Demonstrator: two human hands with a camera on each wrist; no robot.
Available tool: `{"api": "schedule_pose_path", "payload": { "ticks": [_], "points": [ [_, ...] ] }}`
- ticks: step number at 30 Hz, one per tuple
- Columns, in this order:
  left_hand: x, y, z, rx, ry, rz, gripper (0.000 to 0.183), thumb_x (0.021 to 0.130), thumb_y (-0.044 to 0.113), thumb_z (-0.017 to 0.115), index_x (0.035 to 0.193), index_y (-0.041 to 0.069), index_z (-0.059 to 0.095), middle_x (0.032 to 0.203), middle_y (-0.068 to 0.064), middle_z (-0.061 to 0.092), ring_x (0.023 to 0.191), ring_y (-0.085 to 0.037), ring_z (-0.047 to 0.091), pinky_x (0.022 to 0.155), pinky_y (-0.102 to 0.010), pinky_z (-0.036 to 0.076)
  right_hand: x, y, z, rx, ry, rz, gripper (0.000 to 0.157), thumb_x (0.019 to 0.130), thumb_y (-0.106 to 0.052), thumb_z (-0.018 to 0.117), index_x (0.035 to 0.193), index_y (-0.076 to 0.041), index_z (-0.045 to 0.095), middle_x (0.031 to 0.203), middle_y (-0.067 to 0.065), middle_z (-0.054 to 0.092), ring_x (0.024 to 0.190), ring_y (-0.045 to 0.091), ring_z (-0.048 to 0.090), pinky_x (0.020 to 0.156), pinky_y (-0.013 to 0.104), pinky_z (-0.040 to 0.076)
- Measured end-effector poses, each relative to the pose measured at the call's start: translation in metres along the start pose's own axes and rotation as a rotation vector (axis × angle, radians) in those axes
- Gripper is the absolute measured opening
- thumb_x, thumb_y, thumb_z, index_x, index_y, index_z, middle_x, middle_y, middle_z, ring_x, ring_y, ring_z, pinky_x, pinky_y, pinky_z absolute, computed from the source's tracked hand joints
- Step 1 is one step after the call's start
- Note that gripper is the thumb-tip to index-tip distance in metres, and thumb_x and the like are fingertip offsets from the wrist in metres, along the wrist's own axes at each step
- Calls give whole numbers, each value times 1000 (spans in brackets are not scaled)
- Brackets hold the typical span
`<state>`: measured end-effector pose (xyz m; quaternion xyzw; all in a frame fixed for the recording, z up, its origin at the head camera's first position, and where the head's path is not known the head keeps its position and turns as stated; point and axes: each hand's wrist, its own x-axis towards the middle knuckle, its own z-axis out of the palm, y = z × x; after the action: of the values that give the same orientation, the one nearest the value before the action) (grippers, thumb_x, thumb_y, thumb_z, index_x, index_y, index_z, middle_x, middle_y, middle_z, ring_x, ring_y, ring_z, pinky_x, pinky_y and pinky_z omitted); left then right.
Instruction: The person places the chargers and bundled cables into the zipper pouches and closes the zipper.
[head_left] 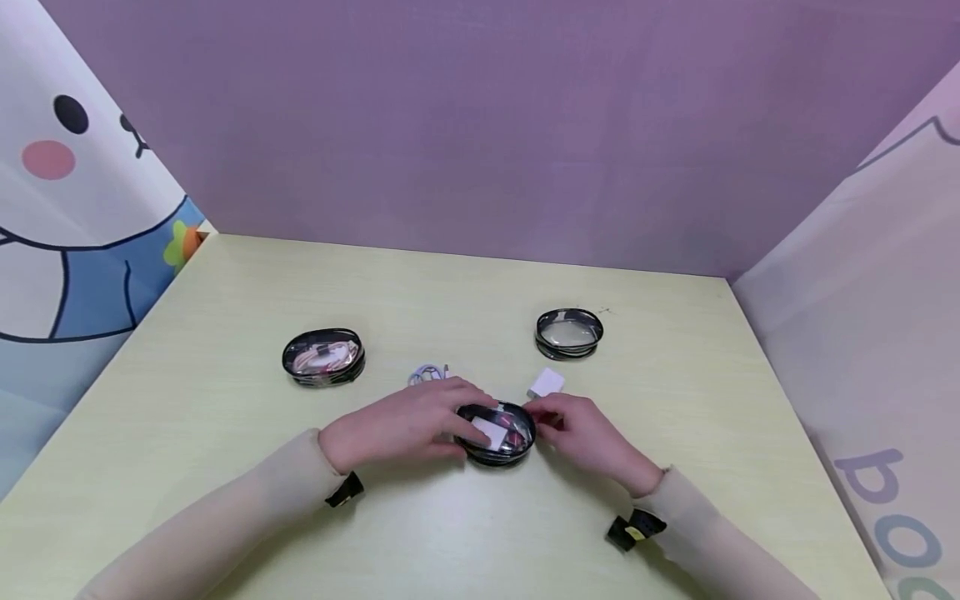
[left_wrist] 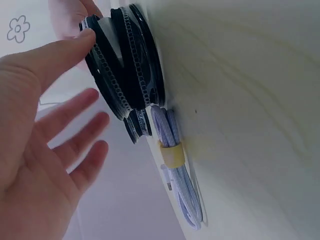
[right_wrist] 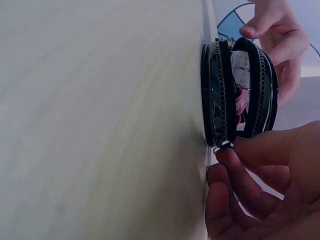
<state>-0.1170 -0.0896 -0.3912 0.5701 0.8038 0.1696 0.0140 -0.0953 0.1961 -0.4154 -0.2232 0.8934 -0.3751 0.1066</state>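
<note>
A clear oval zip case [head_left: 495,457] with black trim lies on the table, its zip part open. Inside are a white charger block [head_left: 489,433] and something red [right_wrist: 241,101]. At its left side is my left hand [head_left: 408,419]; one digit touches the rim while other fingers [left_wrist: 75,120] spread loosely, apart from it. My right hand [head_left: 581,429] pinches the zipper pull [right_wrist: 220,148] at the right end between thumb and finger. A pale lilac cable [left_wrist: 182,185] in a yellow strap lies beyond the left hand. Just beyond the right hand sits another white charger block [head_left: 547,382].
A second zip case [head_left: 324,356], holding a pinkish-white cable, stands at the left. Another zip case [head_left: 569,333], with nothing visible inside, is at the back right. The pale wooden table [head_left: 465,542] meets a purple panel [head_left: 480,133] at the back.
</note>
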Motion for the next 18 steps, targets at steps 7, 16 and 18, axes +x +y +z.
{"api": "schedule_pose_path", "payload": {
  "ticks": [7, 16, 18],
  "points": [
    [2, 1, 1, -8, 1, 62, 28, 84, 29, 80, 112, 29, 77, 142, -4, 55, 131, -21, 47, 109, -34, 38, 2, -2, 3, -51, 21, -4, 24, 89, 1, 69, 110, -8, 74, 99, 0, 70, 91, 15, 64, 80, 32, 54],
    [5, 1, 3, 9, -63, 35, 29, 87, 27, 78, 116, 30, 76, 147, -2, 50, 135, -19, 42, 112, -34, 35, 7, -3, 5, -83, 49, 10, 16, 90, -3, 70, 103, -10, 77, 94, -1, 70, 86, 12, 62, 79, 33, 53],
    [4, 0, 4, 18, -65, 35, 30, 88, 26, 78, 117, 31, 75, 147, -1, 50, 136, -18, 42, 112, -34, 35, 8, -3, 5, -94, 50, 17, 16, 89, -3, 70, 101, -10, 77, 92, -1, 70, 85, 11, 62, 78, 32, 52]
  ]
}}
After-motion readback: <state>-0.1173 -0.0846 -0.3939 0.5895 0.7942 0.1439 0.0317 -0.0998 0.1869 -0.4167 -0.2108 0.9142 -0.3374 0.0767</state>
